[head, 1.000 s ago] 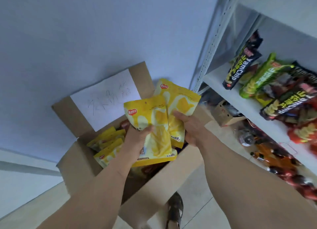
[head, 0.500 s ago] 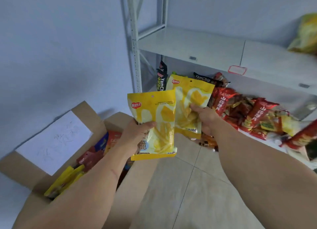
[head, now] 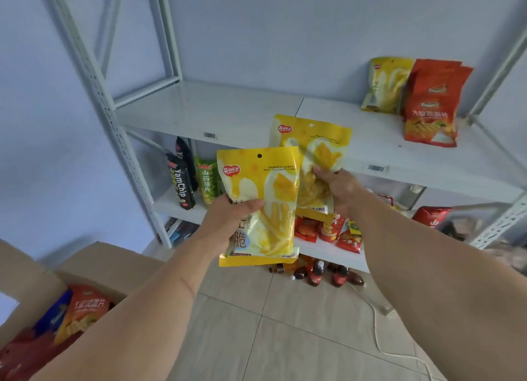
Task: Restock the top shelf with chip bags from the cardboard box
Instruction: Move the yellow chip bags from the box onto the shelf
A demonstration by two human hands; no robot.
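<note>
Arms stretch forward and up, both bare, each hand carrying a yellow chip bag upright in front of the shelving. The left hand (head: 228, 218) grips the nearer yellow bag (head: 258, 204) at its left edge, thumb laid across the front and fingers hidden behind. The right hand (head: 338, 191) pinches the farther yellow bag (head: 310, 152) near its lower right side, fingers curled over the front; this bag sits higher and partly behind the first, its top overlapping the front edge of the top shelf (head: 228, 115).

Half a second ago the two bags were held lower, against the snack-filled middle shelf, and more of the box was in sight. Now both are raised toward the top shelf, and the view has swung up and right, so the whole shelf board shows.

On that white board, far to the right, a yellow bag (head: 385, 84) leans against the wall beside red bags (head: 433, 101). Below, black and green YamChip packs (head: 182, 181) stand at the left end of the middle shelf (head: 176, 206), with red packets (head: 339, 232) further along. Dark bottles (head: 319, 272) lie on the tiled floor (head: 285, 338) under the rack, and a white cord (head: 379, 338) trails across the tiles. The cardboard box (head: 94, 263) sits at lower left, red and blue bags inside it. Pale blue walls surround the white metal frame.
</note>
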